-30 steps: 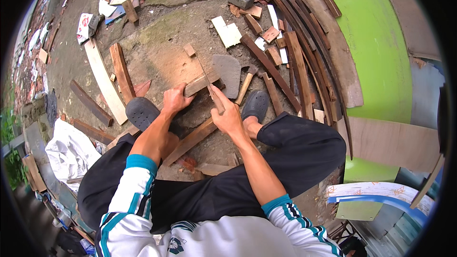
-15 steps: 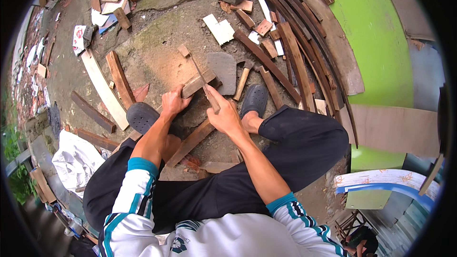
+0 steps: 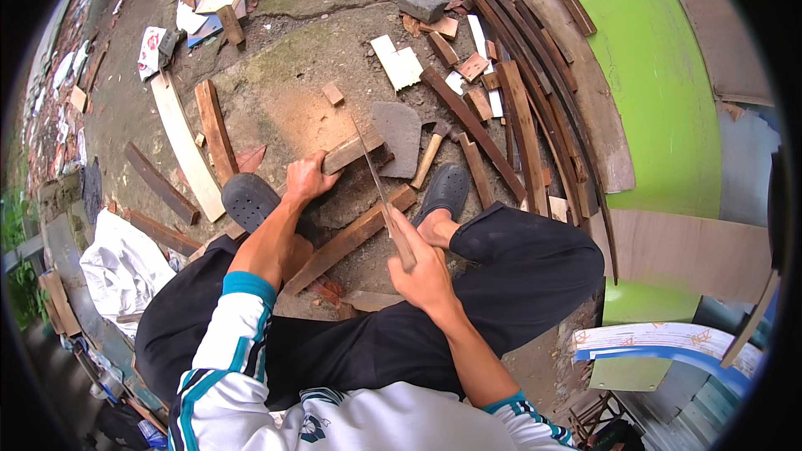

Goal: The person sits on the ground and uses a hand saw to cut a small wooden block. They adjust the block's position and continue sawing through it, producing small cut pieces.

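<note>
Sawing of the short wood block (image 3: 349, 153) is judged to be under way and incomplete. The block lies on the ground ahead of the person, between the two dark clogs and a little beyond them, just beside a flat grey slab (image 3: 396, 138). The hands are apart: the left hand (image 3: 309, 177) is clamped on the block's left end, and the right hand (image 3: 424, 274) is closed around the handle of the handsaw (image 3: 373, 171), nearer the body. The blade lies across the block toward its right end; the depth of any cut cannot be read at this scale. As to work done, a patch of pale sawdust (image 3: 309, 121) covers the concrete beyond, and a small wood cube (image 3: 333, 94) lies loose there, possibly an offcut. As to work left, no separated end is visible at the blade, so the cut appears unfinished. The hammer-like tool (image 3: 429, 153) and the long timber (image 3: 351, 238) lie nearby, neither in hand. Whether further pieces await sawing cannot be determined.
</note>
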A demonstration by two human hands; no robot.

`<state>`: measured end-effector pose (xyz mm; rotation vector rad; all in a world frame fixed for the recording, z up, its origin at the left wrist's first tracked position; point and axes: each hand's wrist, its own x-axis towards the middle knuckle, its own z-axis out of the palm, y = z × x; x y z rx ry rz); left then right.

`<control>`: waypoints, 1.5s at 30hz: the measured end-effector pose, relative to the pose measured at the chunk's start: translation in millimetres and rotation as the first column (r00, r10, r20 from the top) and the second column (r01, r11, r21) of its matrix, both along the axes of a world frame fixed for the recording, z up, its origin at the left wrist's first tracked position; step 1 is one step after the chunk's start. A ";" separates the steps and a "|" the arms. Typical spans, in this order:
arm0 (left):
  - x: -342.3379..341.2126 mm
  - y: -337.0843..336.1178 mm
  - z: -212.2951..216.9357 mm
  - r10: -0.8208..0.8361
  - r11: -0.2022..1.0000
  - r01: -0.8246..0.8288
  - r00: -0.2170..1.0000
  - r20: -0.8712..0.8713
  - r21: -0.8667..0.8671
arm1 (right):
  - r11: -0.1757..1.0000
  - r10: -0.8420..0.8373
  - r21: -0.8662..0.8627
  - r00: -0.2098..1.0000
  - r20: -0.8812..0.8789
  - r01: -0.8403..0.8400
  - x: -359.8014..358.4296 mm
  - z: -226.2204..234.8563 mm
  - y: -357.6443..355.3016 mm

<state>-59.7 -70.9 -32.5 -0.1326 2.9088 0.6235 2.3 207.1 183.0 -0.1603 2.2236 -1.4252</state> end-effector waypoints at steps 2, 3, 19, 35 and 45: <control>10.2 2.3 -3.8 -0.014 1.000 0.015 1.000 -0.009 0.027 | 1.000 -0.005 -0.023 0.998 -0.070 0.003 16.1 17.3 13.9; 13.2 2.3 -6.6 0.000 1.000 0.000 1.000 0.004 0.017 | 0.999 -0.003 -0.041 0.993 -0.114 -0.002 16.7 19.8 15.9; 7.5 19.0 5.0 -0.050 0.996 0.050 0.999 -0.001 0.078 | 0.996 -0.091 -0.020 0.996 -0.010 0.091 -54.2 -73.1 -26.6; 15.5 9.1 -0.6 -0.031 0.999 0.031 0.997 0.065 0.008 | 0.997 -0.013 0.075 0.992 -0.126 0.022 -29.8 -49.4 -23.5; 8.8 22.0 4.1 -0.020 1.000 0.019 0.998 0.066 0.014 | 0.995 -0.070 0.058 0.989 -0.128 0.078 -52.6 -75.2 -34.5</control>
